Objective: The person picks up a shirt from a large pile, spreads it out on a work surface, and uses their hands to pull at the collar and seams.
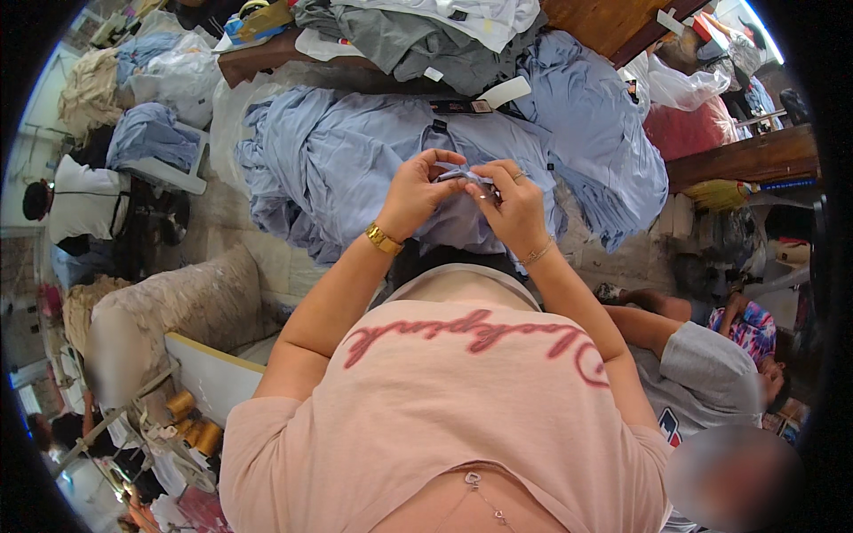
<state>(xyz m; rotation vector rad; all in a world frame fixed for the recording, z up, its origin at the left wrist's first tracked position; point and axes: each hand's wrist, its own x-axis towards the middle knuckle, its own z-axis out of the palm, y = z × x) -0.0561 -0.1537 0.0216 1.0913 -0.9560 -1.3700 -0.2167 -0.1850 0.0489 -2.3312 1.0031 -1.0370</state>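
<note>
1. The left hand point(410, 197) and right hand point(514, 206) meet above a heap of pale blue garments point(355, 160), both pinching a small blue fabric piece point(462, 177) between thumb and fingers.
2. The piece is held up close, probably so its edge can be checked or worked; it is too small to tell more.
3. The heap spreads over the bench point(613, 22), leaving little bare surface.
4. A seated person point(702, 364) crowds the right side; the left is roomier.
</note>
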